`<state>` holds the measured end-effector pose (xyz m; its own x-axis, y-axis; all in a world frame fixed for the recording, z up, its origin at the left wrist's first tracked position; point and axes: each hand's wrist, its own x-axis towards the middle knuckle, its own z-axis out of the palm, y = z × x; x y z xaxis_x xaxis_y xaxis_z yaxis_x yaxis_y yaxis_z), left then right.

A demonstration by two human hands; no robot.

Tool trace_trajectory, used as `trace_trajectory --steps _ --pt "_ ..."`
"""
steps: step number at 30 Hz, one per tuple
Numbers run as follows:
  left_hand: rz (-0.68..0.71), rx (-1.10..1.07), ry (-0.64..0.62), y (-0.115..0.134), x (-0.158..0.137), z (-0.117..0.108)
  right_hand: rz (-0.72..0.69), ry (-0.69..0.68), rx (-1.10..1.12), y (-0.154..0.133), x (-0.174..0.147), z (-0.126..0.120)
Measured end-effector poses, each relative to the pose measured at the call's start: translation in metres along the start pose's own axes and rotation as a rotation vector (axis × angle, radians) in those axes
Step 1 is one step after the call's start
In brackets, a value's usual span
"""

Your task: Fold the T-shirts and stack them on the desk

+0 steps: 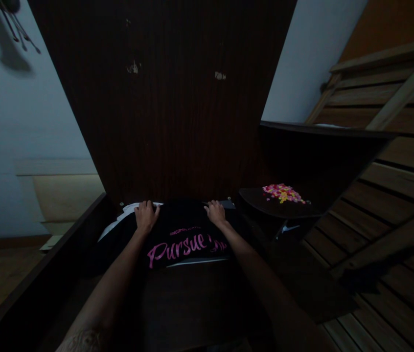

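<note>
A black T-shirt [181, 234] with pink lettering lies on a dark wooden surface against a tall dark panel. My left hand [147, 215] rests on the shirt's far left part, palm down, its thumb apart from the fingers. Toward the far right part, my right hand [215, 212] lies on the cloth in the same way, with its thumb turned inward. The fingertips of both hands are dim at the far edge. White cloth [130, 209] shows under the shirt at the left, and grey cloth [228, 204] shows beyond my right hand.
A small rounded shelf [251, 196] on the right holds a heap of pink and yellow pieces [284, 193]. Above it is another dark shelf [324, 128]. Wooden slats [394, 181] lean at the far right. A raised dark side board [45, 264] borders the left.
</note>
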<state>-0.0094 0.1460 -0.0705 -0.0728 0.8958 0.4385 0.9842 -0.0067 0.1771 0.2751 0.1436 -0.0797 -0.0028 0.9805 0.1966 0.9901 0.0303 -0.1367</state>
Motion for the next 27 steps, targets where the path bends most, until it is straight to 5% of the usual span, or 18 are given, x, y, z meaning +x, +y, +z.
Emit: trace_trajectory --steps 6,11,19,27 --pt "0.087 -0.318 0.239 -0.022 -0.020 -0.035 -0.033 0.068 0.236 0.025 -0.007 -0.028" --pt "0.007 -0.425 0.397 -0.048 -0.065 -0.070 -0.150 0.260 0.480 0.056 -0.062 -0.053" --pt "-0.099 -0.452 0.406 -0.065 -0.138 -0.086 -0.062 -0.036 0.756 0.082 -0.163 -0.056" --pt "-0.322 -0.569 0.316 -0.060 -0.175 -0.075 0.111 -0.196 0.849 0.086 -0.199 -0.043"
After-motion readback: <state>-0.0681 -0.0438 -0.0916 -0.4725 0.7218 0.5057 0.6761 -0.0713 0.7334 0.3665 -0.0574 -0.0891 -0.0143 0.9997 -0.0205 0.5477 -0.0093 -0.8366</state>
